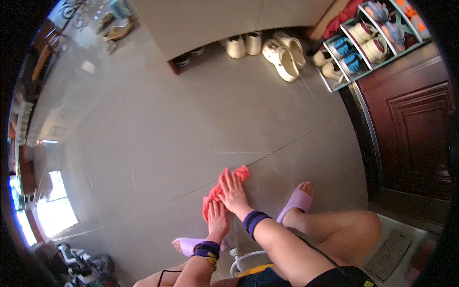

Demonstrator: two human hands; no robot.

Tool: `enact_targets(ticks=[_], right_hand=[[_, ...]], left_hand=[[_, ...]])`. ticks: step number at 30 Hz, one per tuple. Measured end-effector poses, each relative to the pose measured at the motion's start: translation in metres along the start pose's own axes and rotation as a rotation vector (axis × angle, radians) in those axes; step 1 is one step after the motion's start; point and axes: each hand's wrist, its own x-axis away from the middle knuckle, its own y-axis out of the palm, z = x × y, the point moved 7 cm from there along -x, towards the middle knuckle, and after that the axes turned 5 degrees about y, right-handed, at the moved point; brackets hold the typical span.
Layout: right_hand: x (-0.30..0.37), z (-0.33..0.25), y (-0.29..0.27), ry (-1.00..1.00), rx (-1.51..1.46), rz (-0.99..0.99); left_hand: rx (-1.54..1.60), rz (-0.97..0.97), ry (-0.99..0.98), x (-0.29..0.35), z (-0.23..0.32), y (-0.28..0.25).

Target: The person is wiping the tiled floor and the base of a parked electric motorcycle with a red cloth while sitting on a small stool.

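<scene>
A coral-red cloth (243, 172) lies bunched on the grey tiled floor (158, 138), close to a seam between tiles. My left hand (218, 218) rests on the cloth's near left end, fingers stretched forward. Farther up the cloth, my right hand (233, 193) presses down with its fingers extended and flat. The two hands are side by side and almost touching. Each wrist wears a dark purple band. Part of the cloth is hidden beneath the palms and fingers.
My feet in lilac slippers (295, 202) stand on both sides. A white-and-yellow stool (248, 262) is beneath me. Cream clogs (283, 58) and white shoes sit by a cabinet (229, 24). A shoe rack (366, 71) stands beside a dark red door (411, 124). Wheeled equipment (76, 265) is lower left.
</scene>
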Motion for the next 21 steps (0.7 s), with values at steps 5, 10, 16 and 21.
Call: enact_targets(ticks=[5,10,16,21], right_hand=[[-0.130,0.063,-0.071,-0.189,-0.060,0.169],[-0.223,0.159,-0.140,-0.248,0.079,0.339],[-0.215,0.331,-0.209,0.108,0.306,0.455],[-0.122,0.362,-0.188,0.480,0.305,0.406]], left_hand=[[-0.057,0.192,0.106,-0.133,0.052,-0.052],[-0.103,0.259,0.168,-0.267,0.120,-0.081],[-0.104,0.106,0.494,-0.352,0.253,-0.080],[-0.241,0.023,0.655,-0.318,0.283,-0.047]])
